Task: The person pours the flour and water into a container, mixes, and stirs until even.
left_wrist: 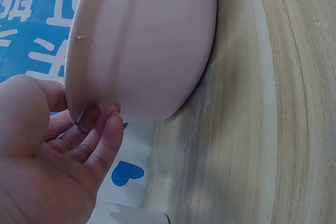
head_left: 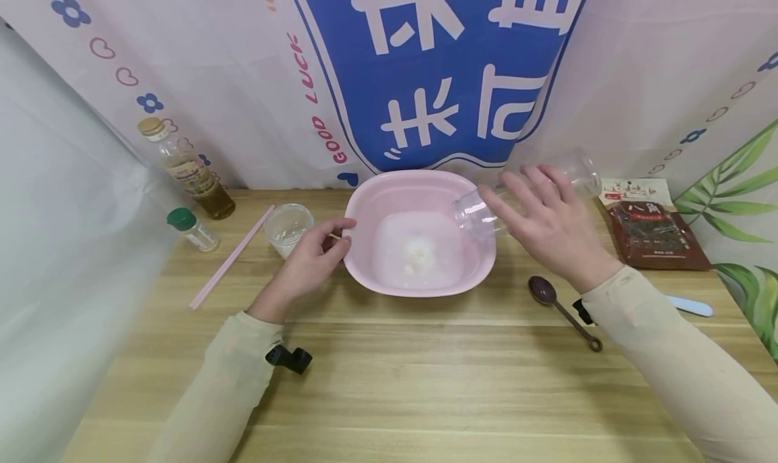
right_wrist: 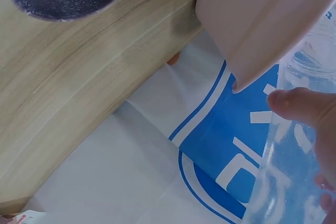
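Note:
A pink plastic basin [head_left: 419,291] stands on the table, with shallow whitish liquid and a pale heap of powder [head_left: 418,255] on its bottom. My left hand [head_left: 311,252] pinches the basin's left rim, thumb on one side and fingers curled beneath, as the left wrist view shows. Over the right rim, my right hand [head_left: 547,223] grips a clear bottle [head_left: 476,214], tilted so its mouth points down into the basin. In the right wrist view the thumb [right_wrist: 296,103] lies along the bottle's clear wall. Whether liquid is flowing from it I cannot tell.
Left of the basin are a glass cup [head_left: 289,221], pink chopsticks [head_left: 234,257], a green-capped shaker [head_left: 193,230] and an oil bottle [head_left: 191,173]. To the right lie a brown spoon [head_left: 562,308], a brown spice packet [head_left: 653,233] and a light-blue handle [head_left: 689,306]. A printed curtain [head_left: 243,112] hangs behind.

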`<state>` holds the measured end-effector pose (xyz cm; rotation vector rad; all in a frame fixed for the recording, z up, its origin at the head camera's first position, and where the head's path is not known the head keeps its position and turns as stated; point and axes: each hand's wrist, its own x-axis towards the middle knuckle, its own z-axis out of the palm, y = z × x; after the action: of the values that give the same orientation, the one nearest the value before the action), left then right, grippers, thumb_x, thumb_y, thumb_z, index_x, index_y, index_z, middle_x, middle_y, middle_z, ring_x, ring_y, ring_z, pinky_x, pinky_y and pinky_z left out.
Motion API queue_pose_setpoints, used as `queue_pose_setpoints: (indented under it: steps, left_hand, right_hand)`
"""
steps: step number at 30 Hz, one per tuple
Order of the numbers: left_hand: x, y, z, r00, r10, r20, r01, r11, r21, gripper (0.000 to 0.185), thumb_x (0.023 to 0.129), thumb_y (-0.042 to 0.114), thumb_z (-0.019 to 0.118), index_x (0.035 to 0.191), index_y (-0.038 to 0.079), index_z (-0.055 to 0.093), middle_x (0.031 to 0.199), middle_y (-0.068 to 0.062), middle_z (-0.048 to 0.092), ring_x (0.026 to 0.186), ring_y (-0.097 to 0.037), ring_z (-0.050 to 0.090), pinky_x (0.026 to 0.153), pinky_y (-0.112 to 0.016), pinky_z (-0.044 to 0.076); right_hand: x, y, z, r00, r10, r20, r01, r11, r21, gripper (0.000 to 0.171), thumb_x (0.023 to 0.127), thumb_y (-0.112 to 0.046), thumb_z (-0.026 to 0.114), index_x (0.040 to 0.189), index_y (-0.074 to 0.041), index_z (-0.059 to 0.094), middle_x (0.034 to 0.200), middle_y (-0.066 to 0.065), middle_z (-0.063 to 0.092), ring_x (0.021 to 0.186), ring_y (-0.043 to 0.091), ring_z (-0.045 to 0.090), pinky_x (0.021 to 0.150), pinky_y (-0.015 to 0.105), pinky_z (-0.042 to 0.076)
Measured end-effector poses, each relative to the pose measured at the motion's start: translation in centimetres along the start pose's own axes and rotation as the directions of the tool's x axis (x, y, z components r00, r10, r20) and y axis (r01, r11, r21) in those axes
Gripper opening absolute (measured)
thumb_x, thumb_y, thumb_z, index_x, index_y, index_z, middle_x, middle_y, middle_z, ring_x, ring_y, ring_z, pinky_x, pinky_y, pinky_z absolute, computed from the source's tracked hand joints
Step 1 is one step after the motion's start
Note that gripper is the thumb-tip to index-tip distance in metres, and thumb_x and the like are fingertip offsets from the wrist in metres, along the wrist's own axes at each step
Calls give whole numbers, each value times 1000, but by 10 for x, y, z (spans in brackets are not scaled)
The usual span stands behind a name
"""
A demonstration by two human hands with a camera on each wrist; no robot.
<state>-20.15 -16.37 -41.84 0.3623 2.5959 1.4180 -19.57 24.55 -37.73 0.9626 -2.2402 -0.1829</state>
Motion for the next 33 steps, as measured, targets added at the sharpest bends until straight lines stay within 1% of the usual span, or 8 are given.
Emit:
queue_pose_setpoints:
  steps: [3,5,9,21,26,29,31,33]
  left_hand:
    - [0,0,0,1000,4,0,-4,1000,-2,40,112,17,54,150,4,58,122,-19,65,97,-28,61,76,-24,57]
    - [0,0,0,1000,5,0,-5,1000,-3,40,112,17,54,150,4,58,122,-19,65,97,-28,61,76,-23,57]
    - [-1,0,0,1000,3,-2,-3,1000,-4,40,112,17,54,150,4,58,122,-19,65,97,-29,61,76,-23,57]
    - [-1,-1,0,1000,22,-9,-22,1000,4,40,112,17,54,150,4,59,120,-19,66,94,-27,60,74,-24,56]
    - [0,-1,1,1000,22,-8,-22,1000,-1,40,112,17,54,149,4,59,119,-18,66,93,-26,60,73,-23,55]
    - [0,-1,1,1000,23,-10,-23,1000,-1,40,112,18,54,149,4,59,119,-18,66,92,-26,59,72,-23,55]
    - [0,-1,1,1000,19,-11,-19,1000,0,40,112,18,54,150,5,59,119,-18,66,93,-26,59,73,-24,55]
    - [0,-1,1,1000,11,-10,-11,1000,1,40,112,18,54,150,5,59,120,-18,66,94,-26,60,74,-24,56]
  right_hand:
    - [0,-2,1,999,-37,-22,36,999,-17,79,88,14,70,158,-18,51,147,22,59,136,47,51,120,61,42]
    - [0,-3,1,997,-70,-19,70,997,-40,82,88,17,66,160,-18,49,147,22,59,136,47,50,120,61,42]
    - [2,-6,1,993,-115,-18,113,989,-90,82,90,17,63,162,-18,47,149,21,58,138,45,50,122,58,42]
    - [2,-11,6,986,-163,-32,157,978,-140,73,100,18,55,162,-20,47,155,19,55,138,44,51,124,53,42]
    - [1,-13,11,984,-170,-60,159,974,-161,70,100,17,52,160,-19,49,154,18,56,140,44,51,124,52,42]
    - [1,-13,12,983,-164,-80,150,976,-160,68,100,15,55,159,-19,51,152,18,57,140,43,51,124,52,42]
    - [1,-13,13,986,-143,-88,130,982,-140,69,98,14,57,158,-19,52,151,18,58,138,44,51,124,54,42]
    - [0,-13,13,992,-97,-86,88,990,-106,71,96,13,61,158,-19,52,149,19,57,137,45,50,122,56,42]
